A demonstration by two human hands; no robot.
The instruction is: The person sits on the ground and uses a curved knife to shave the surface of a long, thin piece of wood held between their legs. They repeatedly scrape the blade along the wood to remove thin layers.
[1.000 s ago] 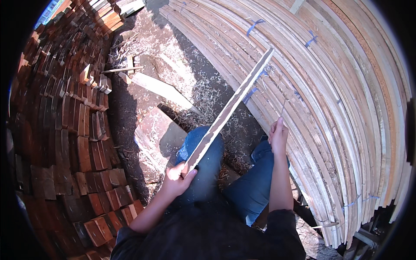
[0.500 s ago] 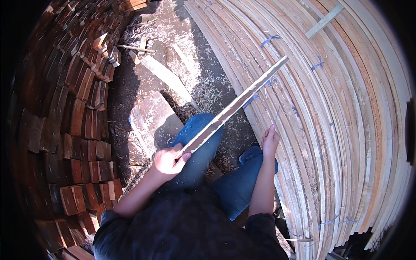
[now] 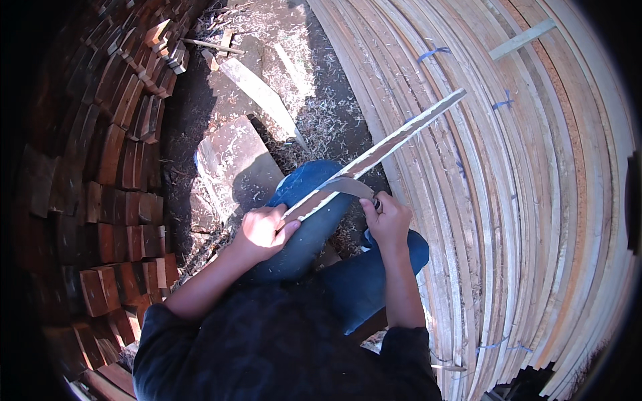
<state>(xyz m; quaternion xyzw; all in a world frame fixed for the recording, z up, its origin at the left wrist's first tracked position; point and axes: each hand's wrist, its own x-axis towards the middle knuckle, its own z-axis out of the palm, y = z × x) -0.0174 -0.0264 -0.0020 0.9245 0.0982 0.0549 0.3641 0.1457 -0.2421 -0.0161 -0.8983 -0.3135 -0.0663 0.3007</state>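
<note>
A: 2 hands on it — why?
B: The left hand (image 3: 262,230) grips the long wooden strip's (image 3: 381,152) near end over the knees, steadying it; the right hand (image 3: 386,220) is closed on a curved blade (image 3: 348,186) laid against the strip.

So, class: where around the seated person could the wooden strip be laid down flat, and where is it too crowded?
Freest is the shaving-strewn ground between the loose plank and the pale lath stack. The flat slab by the knee also offers a bare face. The block wall on the left is packed tight.
</note>
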